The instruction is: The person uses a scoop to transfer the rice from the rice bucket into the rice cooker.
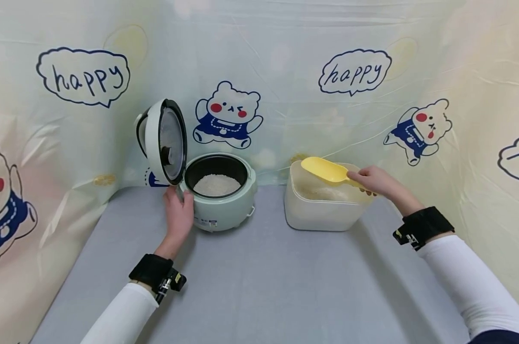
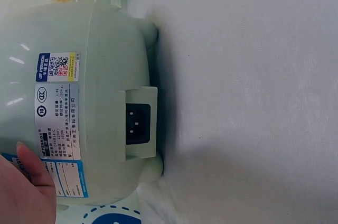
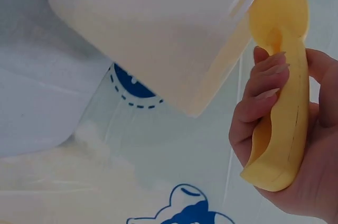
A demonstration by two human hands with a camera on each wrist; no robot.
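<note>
My right hand (image 1: pixel 377 181) grips the handle of a yellow scoop (image 1: pixel 328 170), fingers curled round it, as the right wrist view also shows. The scoop's bowl is over a translucent white rice bin (image 1: pixel 324 216), with pale rice (image 1: pixel 321 193) visible inside. At the left, a pale green rice cooker (image 1: pixel 222 212) has its lid (image 1: pixel 172 143) raised and white rice (image 1: pixel 216 185) in its dark inner pot. My left hand (image 1: pixel 179 212) rests against the cooker's left side, below the lid hinge. In the left wrist view its thumb (image 2: pixel 34 166) lies by the labels; the other fingers are mostly hidden.
Both containers stand on a grey cloth-covered table (image 1: pixel 259 282), near its back edge. Behind them hangs a curtain (image 1: pixel 285 62) printed with bears. A power socket (image 2: pixel 138 123) shows low on the cooker's side in the left wrist view.
</note>
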